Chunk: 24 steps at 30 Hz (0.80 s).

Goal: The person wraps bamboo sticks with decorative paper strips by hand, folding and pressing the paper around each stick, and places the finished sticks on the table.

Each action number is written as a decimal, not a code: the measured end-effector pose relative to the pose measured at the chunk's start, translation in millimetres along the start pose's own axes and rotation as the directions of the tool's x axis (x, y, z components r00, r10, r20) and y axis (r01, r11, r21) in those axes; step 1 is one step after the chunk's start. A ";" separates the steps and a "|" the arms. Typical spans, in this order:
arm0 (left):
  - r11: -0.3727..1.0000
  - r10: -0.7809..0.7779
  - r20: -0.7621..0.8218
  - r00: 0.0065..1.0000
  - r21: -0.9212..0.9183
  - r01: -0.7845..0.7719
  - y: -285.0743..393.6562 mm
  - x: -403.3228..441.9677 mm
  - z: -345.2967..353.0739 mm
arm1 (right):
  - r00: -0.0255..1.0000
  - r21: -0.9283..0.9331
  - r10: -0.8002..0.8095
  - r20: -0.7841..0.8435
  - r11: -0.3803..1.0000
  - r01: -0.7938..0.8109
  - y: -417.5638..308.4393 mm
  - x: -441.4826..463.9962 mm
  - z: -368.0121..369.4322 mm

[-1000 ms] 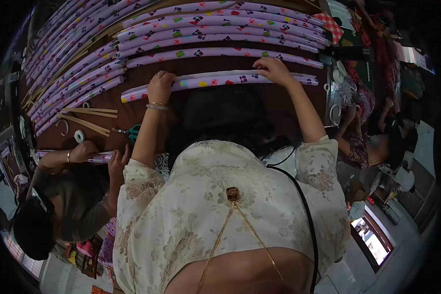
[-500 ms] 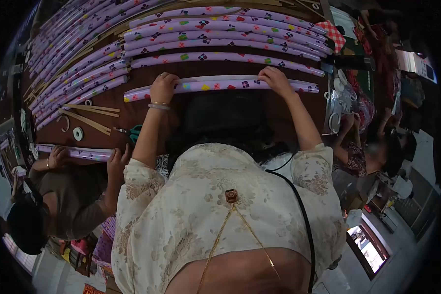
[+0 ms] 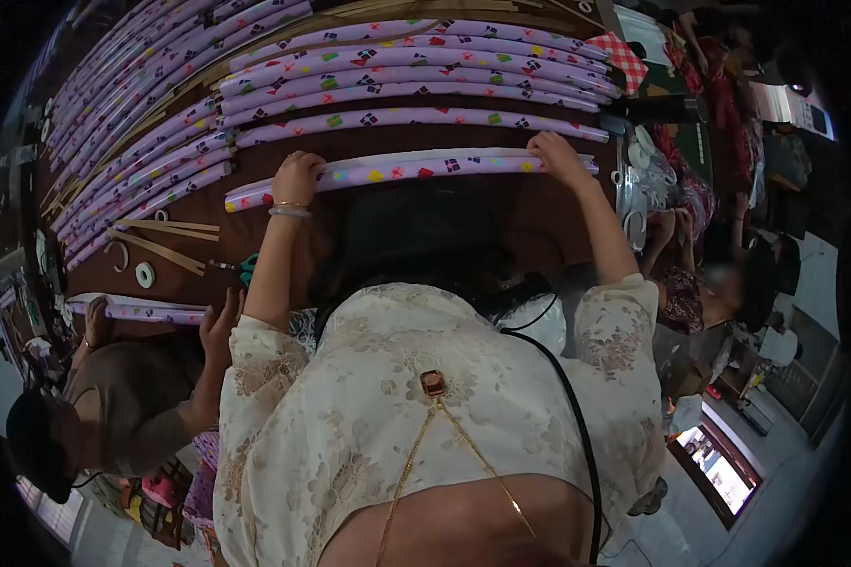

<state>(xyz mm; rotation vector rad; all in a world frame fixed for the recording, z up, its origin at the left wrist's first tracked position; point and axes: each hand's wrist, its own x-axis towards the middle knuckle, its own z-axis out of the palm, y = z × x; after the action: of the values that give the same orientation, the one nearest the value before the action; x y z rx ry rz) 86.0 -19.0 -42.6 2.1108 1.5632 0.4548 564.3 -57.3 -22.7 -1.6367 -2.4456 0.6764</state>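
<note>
A lilac roll of wrapping paper (image 3: 416, 172) with small coloured prints lies crosswise in front of me, a strip of its white underside showing along the far edge. My left hand (image 3: 298, 180) is closed on the paper near the roll's left end, with a bracelet and a bangle at the wrist. Close to the right end, the fingers of my right hand (image 3: 556, 159) pinch the far edge of the paper. Just beyond lies another printed roll (image 3: 416, 119), apart from this one.
Several more lilac rolls (image 3: 397, 59) are stacked behind and at the left. Thin wooden strips (image 3: 165, 253), a tape roll (image 3: 145, 274) and green-handled scissors (image 3: 247, 269) lie to the left. A co-worker's hand (image 3: 219, 326) is beside another roll. Clear plastic (image 3: 648, 175) sits at the right.
My right hand has slid right along the paper's edge, while my left keeps its place on the roll. The co-worker's nearer hand has shifted on their roll. The whole view has moved slightly.
</note>
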 end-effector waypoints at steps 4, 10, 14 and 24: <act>1.000 0.013 -0.006 1.000 -0.006 -0.013 -0.5 0.8 0.0 | 0.999 -0.065 0.043 -0.011 0.997 -0.044 20.6 -20.4 -11.6; 0.999 0.019 -0.010 1.000 0.048 -0.018 3.5 0.5 -0.5 | 1.000 -0.152 0.005 -0.020 0.988 -0.008 21.3 -27.9 -14.5; 0.998 0.036 -0.032 0.999 0.045 -0.035 6.9 -3.7 -1.4 | 0.998 -0.106 0.042 -0.043 0.993 -0.046 17.7 -34.5 -10.3; 0.990 0.135 -0.061 0.989 0.056 -0.132 9.2 -4.4 0.2 | 0.991 -0.112 0.129 0.030 0.986 -0.125 33.7 -52.7 -16.2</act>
<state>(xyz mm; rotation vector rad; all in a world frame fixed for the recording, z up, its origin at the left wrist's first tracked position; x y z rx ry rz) 92.2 -25.4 -37.6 2.2709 1.4895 0.5388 619.8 -89.5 -15.1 -1.8511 -2.4612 0.6025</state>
